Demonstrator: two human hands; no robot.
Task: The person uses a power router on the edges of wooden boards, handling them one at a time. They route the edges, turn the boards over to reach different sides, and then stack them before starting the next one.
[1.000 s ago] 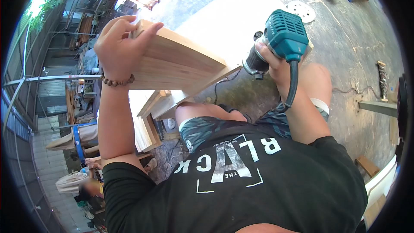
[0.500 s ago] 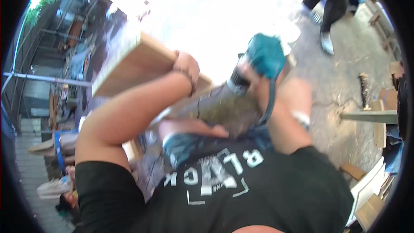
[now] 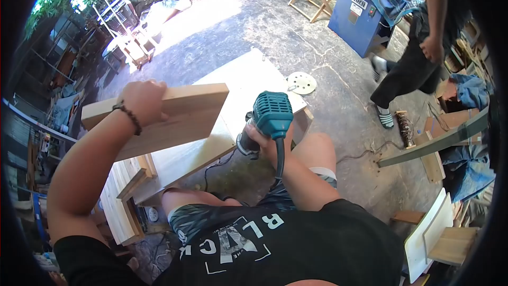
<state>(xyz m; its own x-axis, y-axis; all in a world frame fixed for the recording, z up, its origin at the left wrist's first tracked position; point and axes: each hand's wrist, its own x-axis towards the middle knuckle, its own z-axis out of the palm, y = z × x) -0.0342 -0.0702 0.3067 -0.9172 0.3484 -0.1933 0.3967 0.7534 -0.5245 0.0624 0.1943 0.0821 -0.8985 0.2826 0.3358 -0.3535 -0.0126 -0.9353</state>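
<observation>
Concrete floor (image 3: 349,95) spreading all round. Right hand (image 3: 268,139) gripping router (image 3: 273,112), fingers wrapping its body, tool hanging by near edge of white board (image 3: 244,87). Left hand (image 3: 142,99) clasping plank (image 3: 191,110) over top edge, plank slanting across view of board's left side. Pale disc (image 3: 302,83) lying just past board. Beyond, co-worker (image 3: 415,66) striding near blue machine (image 3: 352,19).

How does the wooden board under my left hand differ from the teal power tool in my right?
The wooden board is flat; the power tool is rounded and vented. The board is pale, the tool teal and dark. The tool has a cord; the board shows none. Both are gripped, by the left hand and right hand respectively.
</observation>
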